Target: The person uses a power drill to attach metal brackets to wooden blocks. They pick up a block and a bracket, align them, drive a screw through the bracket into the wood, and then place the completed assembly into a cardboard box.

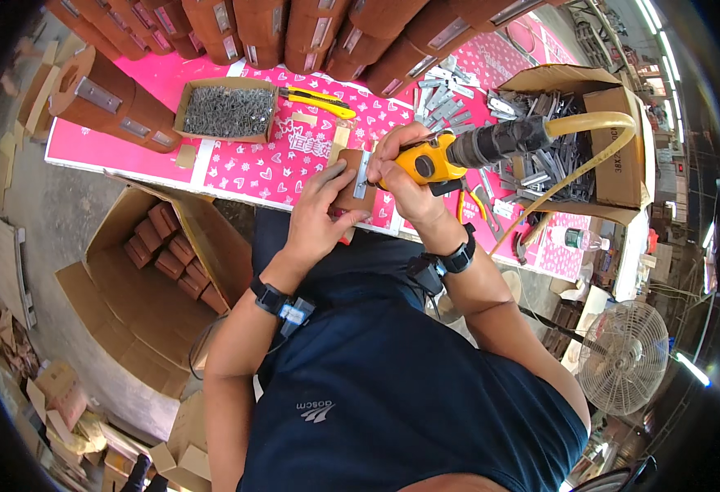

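A reddish-brown, block-shaped piece (345, 199) lies at the 6 o'clock edge of the pink-patterned table (245, 176). A narrow silvery metal strip (361, 178) lies on it, running roughly from 12 to 6 o'clock. Just beside, at 3 o'clock, a yellow-and-black power tool (432, 161) is held roughly lengthwise, its rear toward 2 o'clock.

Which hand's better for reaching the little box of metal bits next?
Probably the left hand: it's nearer the box and just holds the brown block; the right hand grips the yellow drill.
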A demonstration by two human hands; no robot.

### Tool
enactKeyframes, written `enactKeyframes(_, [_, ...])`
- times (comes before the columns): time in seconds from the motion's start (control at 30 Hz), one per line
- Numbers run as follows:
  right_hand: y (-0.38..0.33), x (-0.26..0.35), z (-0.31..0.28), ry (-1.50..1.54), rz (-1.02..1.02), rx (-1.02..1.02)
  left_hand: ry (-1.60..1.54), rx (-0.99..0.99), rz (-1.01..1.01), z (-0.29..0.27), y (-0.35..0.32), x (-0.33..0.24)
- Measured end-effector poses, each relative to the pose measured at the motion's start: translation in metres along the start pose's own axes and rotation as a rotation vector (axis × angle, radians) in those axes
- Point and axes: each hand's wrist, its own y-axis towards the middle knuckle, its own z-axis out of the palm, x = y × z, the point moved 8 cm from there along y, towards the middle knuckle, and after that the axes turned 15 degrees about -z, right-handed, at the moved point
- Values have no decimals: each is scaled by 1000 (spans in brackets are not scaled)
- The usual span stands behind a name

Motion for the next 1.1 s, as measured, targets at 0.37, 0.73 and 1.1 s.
enactKeyframes(0.37, [13,0,8,-121,54,32,36,-33,-43,3,5,-10])
enactKeyframes(0.73, [16,1,10,-111,66,56,154,-110,46,-3,21,-38])
enactKeyframes(1.1, [17,1,6,-55,124,-38,168,-116,36,0,17,-33])
